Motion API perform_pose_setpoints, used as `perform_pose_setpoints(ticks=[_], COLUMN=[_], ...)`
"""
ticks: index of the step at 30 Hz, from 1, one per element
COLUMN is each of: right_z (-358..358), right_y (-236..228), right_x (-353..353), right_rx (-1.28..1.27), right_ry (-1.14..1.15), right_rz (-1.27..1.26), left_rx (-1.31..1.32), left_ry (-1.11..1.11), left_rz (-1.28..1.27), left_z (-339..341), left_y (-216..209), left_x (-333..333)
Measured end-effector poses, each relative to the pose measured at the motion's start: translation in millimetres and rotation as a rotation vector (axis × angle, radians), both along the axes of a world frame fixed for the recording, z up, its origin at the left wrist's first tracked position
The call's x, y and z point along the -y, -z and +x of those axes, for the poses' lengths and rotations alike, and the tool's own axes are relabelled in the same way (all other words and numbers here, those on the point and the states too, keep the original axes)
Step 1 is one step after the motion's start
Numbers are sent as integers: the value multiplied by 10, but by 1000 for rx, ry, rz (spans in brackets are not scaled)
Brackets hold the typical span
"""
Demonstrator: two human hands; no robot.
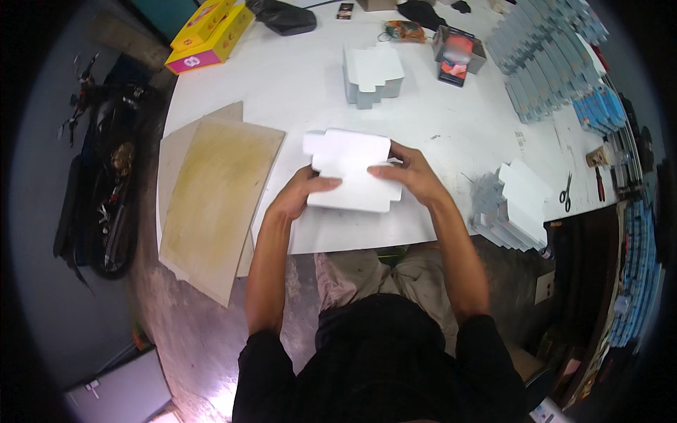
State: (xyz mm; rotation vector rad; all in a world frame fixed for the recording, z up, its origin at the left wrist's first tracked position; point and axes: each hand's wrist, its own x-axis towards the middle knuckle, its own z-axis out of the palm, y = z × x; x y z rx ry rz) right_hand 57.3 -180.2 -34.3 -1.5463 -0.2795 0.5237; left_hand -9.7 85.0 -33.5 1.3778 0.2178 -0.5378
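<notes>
A white die-cut carton blank point(356, 187) with notched, tabbed edges is held over the near edge of the table, its plain side up. My left hand point(299, 193) grips its left side, thumb lying on top and fingers hidden beneath. On the opposite side my right hand point(417, 175) clasps it the same way, thumb pressed on the face. Whether it is a single blank or several together, I cannot tell. Beyond it stands a pile of similar white blanks point(376, 67). More blanks lie in a fanned, leaning stack point(518, 194) to the right.
Large tan boards point(218, 190) overhang the white table's point(451, 120) left front edge. Scissors point(565, 192) lie at right, near rows of grey folded cartons point(550, 70). Yellow boxes point(211, 35), a black bag point(285, 17) and a phone point(457, 60) are at the back. A motorbike point(109, 176) stands left.
</notes>
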Motion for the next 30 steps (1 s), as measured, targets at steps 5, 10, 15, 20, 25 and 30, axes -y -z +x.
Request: perform_pose_setpoints(ticks=[5, 10, 15, 20, 25, 30], right_z=[-405, -503, -484, -414, -404, -355], right_y=[-31, 17, -204, -47, 38, 83], right_x=[297, 399, 577, 539, 590, 535], right_rx=[326, 319, 560, 515, 558, 567], right_ry=[179, -84, -46, -51, -115, -121], right_rz=[-397, -186, -335, -336, -320, -345], left_rx=[310, 479, 400, 899, 533, 490], left_ry=[-256, -143, -132, 95, -43, -194], left_rz=[19, 56, -42, 701, 191, -83], left_z=[-399, -519, -298, -114, -182, -330], left_y=[372, 580, 287, 798, 459, 581], left_x=[139, 324, 579, 570, 675, 740])
